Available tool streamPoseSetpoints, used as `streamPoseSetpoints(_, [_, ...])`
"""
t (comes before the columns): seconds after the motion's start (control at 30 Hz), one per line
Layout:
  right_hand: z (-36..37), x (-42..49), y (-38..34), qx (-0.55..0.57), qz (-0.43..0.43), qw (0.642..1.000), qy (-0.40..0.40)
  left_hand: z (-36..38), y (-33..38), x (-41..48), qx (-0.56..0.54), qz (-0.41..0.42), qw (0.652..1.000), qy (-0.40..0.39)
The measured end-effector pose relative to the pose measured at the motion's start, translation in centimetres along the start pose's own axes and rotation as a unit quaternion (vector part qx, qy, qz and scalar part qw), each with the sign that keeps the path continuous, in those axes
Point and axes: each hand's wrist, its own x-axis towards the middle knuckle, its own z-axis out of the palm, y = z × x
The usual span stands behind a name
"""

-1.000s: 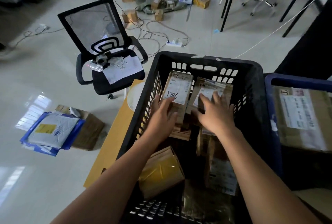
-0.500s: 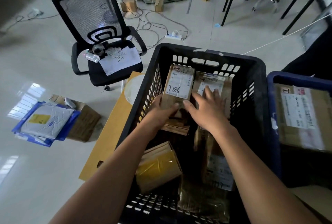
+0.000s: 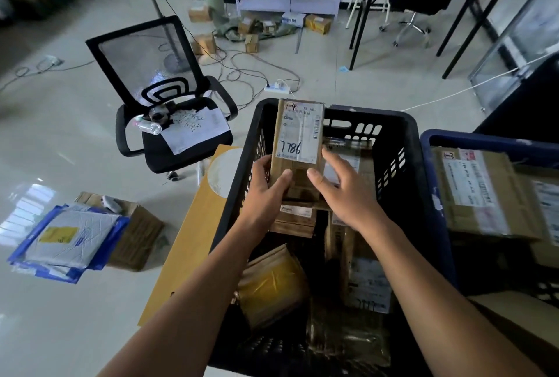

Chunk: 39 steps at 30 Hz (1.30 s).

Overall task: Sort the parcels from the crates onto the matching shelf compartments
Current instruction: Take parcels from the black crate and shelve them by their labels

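PARCEL SORTING: A person's left hand [image 3: 266, 192] grips the lower left edge of a tall brown cardboard parcel [image 3: 298, 134], its white label handwritten 7786, holding it upright over the far half of a black plastic slotted crate [image 3: 378, 114]. The right hand [image 3: 343, 193], fingers spread wide, lies on a neighbouring brown labelled parcel [image 3: 358, 149], thumb touching the held one. A yellow-taped parcel [image 3: 272, 286] lies nearer in the crate. A blue plastic crate [image 3: 484, 143] of boxes stands just right.
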Motion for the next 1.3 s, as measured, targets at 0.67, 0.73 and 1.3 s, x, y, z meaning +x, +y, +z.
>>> streamPoseSetpoints(0.67, [5.8,-28.2,-13.4,0.085,0.043,0.942,0.322,-7.0,1.1,-19.5,-0.061,0.175,0.911,-0.369])
streamPoseSetpoints(0.73, [6.0,-32.5,-13.4,0.07,0.07,0.93,0.355,-6.5,0.6,-21.9,-0.073,0.151,0.888,-0.429])
streamPoseSetpoints(1.3, [15.6,-73.3,-7.5,0.104,0.334,0.707,0.614,5.7,-9.5,-47.7,0.361,0.412,0.664,-0.509])
